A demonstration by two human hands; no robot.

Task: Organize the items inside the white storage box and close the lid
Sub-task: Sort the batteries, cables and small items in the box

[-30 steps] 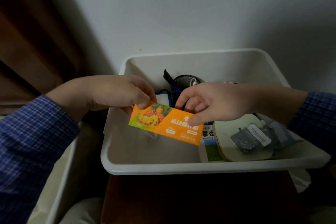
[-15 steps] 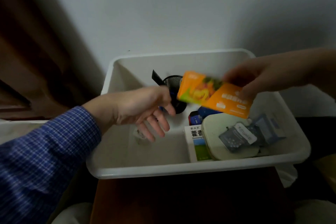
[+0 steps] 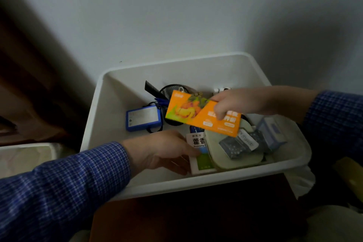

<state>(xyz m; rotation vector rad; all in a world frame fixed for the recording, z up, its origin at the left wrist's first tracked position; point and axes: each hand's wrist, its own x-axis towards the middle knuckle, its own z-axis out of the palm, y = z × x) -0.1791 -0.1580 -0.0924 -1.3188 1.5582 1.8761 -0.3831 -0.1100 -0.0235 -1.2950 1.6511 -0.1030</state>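
While the right hand [image 3: 233,105] is pinching an orange packet [image 3: 202,117] above the white storage box [image 3: 94,124], the left hand [image 3: 163,151] is gripping a green-and-white carton [image 3: 198,153] at six o'clock, likely sorting, lid unseen.

An orange packet [image 3: 198,116] is pinched by the right hand [image 3: 233,104] and held above the open white box [image 3: 94,112]. A white-and-green carton [image 3: 200,153] on the box floor is gripped by the left hand [image 3: 163,153]. A blue case [image 3: 143,118], a black mesh cup [image 3: 169,92] and a pale round dish [image 3: 235,155] are seen inside.
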